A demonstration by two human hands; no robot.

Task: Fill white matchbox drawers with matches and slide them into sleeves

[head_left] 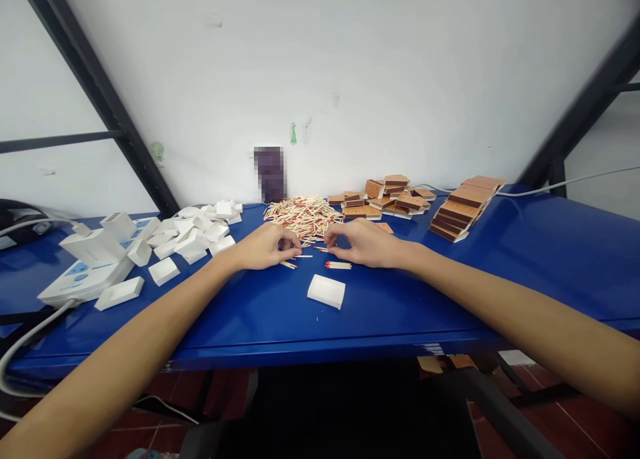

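Observation:
My left hand (pixel 270 245) pinches at the front left of a heaped pile of matches (pixel 306 215), its thumb and fingertips on matches there; how many is hidden. A few loose matches (pixel 289 265) show just below that hand. Across from it, my right hand (pixel 363 243) curves thumb and forefinger together around red-tipped matches (pixel 321 249). Below the right hand lies a small neat bundle of matches (pixel 339 265), heads to the left. Nearer to me sits a white matchbox tray (pixel 326 291) on the blue table (pixel 250 312).
At left are many white matchbox trays (pixel 187 237), beside white boxes (pixel 93 269) and a cable (pixel 30 339). Brown matchbox sleeves (pixel 395 197) lie heaped behind my right hand, with a leaning row of matchboxes (pixel 467 205) farther right. A white wall (pixel 350 79) stands behind.

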